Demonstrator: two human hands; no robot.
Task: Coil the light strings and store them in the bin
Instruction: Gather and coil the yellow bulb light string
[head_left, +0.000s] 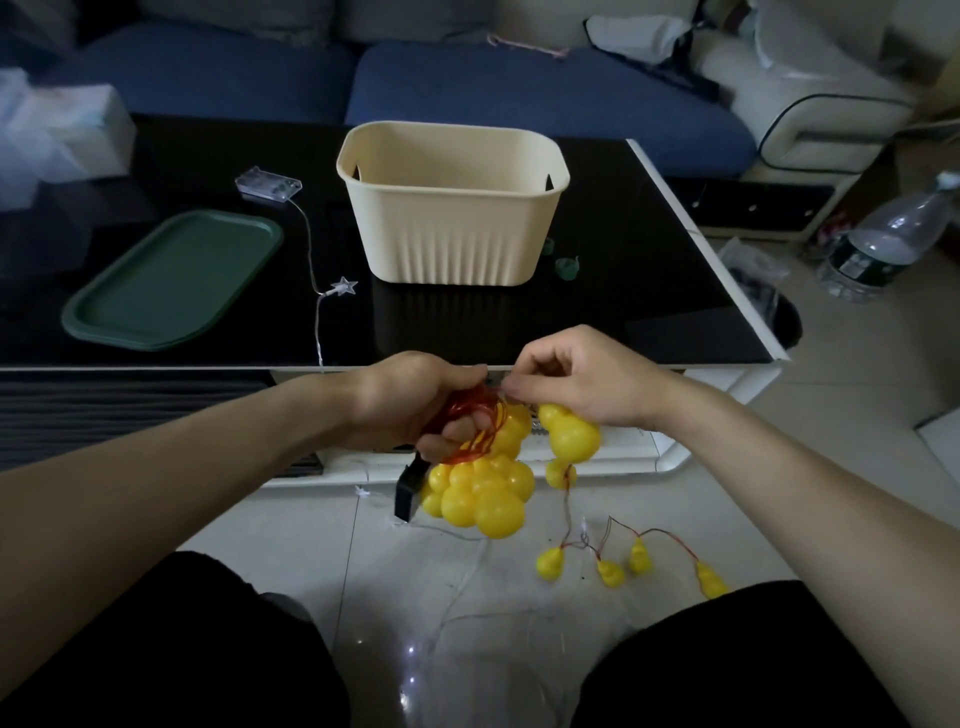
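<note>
My left hand (415, 400) grips a coil of red wire (475, 423) with a bunch of yellow gourd-shaped lights (483, 488) hanging under it and a black battery box (409, 486) dangling beside them. My right hand (582, 379) pinches the red wire next to the coil, with another yellow gourd (571, 434) just below its fingers. The rest of that string trails down to several loose gourds (623, 564) on the floor. A cream bin (452, 239) stands empty on the black table. A clear star light string (343, 287) with its battery box (267, 186) lies left of the bin.
A green tray (171, 280) lies at the table's left. Small green pieces (566, 267) sit right of the bin. A water bottle (883, 244) stands on the floor at the right. A blue sofa (519, 93) is behind the table. The clear wire trails over the floor between my knees.
</note>
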